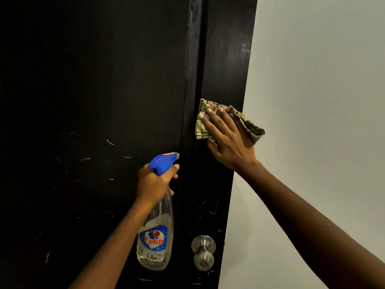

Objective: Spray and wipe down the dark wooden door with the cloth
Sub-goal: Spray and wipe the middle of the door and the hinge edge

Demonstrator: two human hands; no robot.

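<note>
Above the steel doorknob [203, 252], the right hand [230, 138] spreads flat over the striped cloth [253, 127], pressing it onto the dark wooden door [93, 90] to rub its edge. The left hand [153, 184] grips the Colin spray bottle [155, 243] by its neck beside the knob, nozzle toward the panel, likely kept ready for another squirt.

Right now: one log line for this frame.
step: wiping | right hand: presses cloth flat on door | left hand: grips spray bottle at neck | knob: below, untouched

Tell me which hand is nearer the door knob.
Left. The left hand, gripping the spray bottle, is above and left of the door knob; the right hand presses the cloth much higher up.
</note>
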